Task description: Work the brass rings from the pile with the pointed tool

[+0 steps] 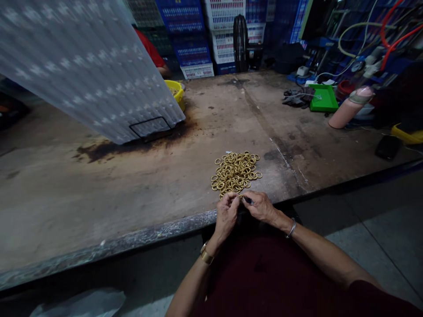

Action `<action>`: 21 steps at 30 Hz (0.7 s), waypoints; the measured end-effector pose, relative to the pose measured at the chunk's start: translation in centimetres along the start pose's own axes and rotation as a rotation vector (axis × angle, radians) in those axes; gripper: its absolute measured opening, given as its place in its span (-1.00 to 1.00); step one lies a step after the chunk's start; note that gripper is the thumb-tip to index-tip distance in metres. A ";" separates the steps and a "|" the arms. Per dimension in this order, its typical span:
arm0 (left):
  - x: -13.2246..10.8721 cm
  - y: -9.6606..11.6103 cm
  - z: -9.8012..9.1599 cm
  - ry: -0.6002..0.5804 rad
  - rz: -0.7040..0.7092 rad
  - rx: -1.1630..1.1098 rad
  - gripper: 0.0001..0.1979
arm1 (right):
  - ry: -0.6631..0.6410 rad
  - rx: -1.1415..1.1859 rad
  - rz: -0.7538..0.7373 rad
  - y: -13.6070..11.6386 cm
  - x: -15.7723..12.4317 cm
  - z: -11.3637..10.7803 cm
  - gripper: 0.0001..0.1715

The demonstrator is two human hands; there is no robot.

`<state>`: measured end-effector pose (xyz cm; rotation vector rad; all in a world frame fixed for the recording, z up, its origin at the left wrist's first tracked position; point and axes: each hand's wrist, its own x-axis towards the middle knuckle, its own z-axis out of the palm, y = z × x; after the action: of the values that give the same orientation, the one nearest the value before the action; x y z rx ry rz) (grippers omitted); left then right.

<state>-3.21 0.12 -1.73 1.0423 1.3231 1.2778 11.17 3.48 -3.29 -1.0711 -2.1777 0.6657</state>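
Observation:
A heap of brass rings point(236, 171) lies near the front edge of the table. Just in front of it, my left hand point(227, 215) is closed, its thumb and fingers pinching a brass ring point(241, 197). My right hand point(261, 207) meets it from the right, its fingers wrapped round a small dark tool point(247, 200) whose tip touches or nearly touches that ring. The tool's kind cannot be made out, since the fingers cover most of it.
A ribbed translucent panel stack point(95, 75) leans over the table's left side, a yellow basket point(178, 94) behind it. At right are a green tray point(324, 99), dark gloves point(297, 97), a pink bottle point(348, 110) and a black phone-like object point(388, 147). Crates point(190, 37) and another person's red sleeve point(148, 46) appear behind.

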 end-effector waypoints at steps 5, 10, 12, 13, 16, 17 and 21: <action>0.1 -0.3 -0.3 0.006 -0.021 -0.010 -0.76 | -0.012 0.032 0.001 0.0 0.0 0.1 -0.87; 0.3 -0.8 -0.4 0.039 -0.011 0.025 -0.78 | -0.001 0.069 0.010 0.4 0.0 0.5 -0.84; 0.4 -0.9 -0.4 0.047 -0.011 0.032 -0.78 | 0.031 0.103 0.048 0.4 0.2 0.5 -0.82; 0.4 -0.9 -0.4 0.047 -0.015 0.036 -0.77 | 0.053 0.121 0.082 0.4 0.3 0.4 -0.79; 0.6 -0.9 -0.5 0.031 -0.037 0.054 -0.77 | 0.115 0.184 0.195 0.4 0.6 0.3 -0.72; 0.6 -0.8 -0.5 0.023 -0.048 0.059 -0.77 | 0.132 0.207 0.215 0.4 0.7 0.2 -0.72; 0.6 -0.5 -0.4 0.016 -0.092 0.074 -0.77 | 0.156 0.292 0.256 0.2 0.8 0.2 -0.75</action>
<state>-3.63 0.57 -2.25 1.0126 1.4232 1.1786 10.75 4.19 -3.39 -1.2087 -1.7617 0.9482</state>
